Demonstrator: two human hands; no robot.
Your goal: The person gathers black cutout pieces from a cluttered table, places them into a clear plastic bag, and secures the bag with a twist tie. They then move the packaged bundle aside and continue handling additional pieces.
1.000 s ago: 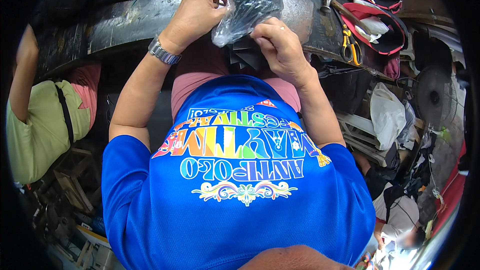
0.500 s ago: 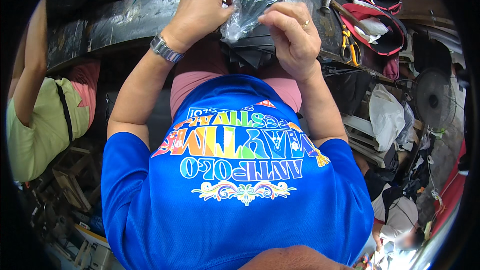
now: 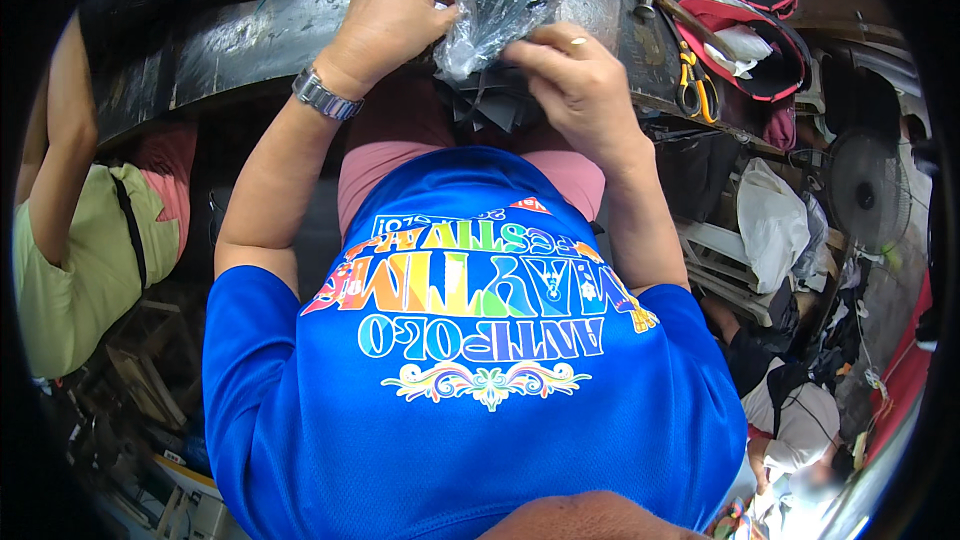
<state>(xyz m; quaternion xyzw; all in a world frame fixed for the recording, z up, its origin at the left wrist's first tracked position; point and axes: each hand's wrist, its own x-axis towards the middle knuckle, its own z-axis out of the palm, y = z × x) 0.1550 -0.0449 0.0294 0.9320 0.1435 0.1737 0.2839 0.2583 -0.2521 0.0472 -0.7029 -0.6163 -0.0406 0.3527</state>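
Observation:
A clear plastic bag [image 3: 497, 2] stuffed with dark pieces sits between my hands at the edge of a dark worn workbench [image 3: 230, 35]. My left hand [image 3: 392, 18], with a metal watch on its wrist, grips the bag's left side. My right hand [image 3: 572, 82], wearing a ring, pinches the bag's lower right edge with its fingertips. Under the bag, a stack of flat dark cut pieces [image 3: 492, 108] rests on my lap against my pink shorts. My blue printed shirt fills the lower middle of the view.
Another person in a light green shirt [image 3: 70, 260] sits at my left, arm raised to the bench. Scissors [image 3: 692, 86], a hammer [image 3: 672, 8] and red-trimmed shoe parts [image 3: 745, 40] lie on the right. A fan [image 3: 865, 190] and white bags stand lower right.
The bag has come down from upright toward the bench and my lap. My right hand slid from the bag's side to its lower edge; both hands sit lower.

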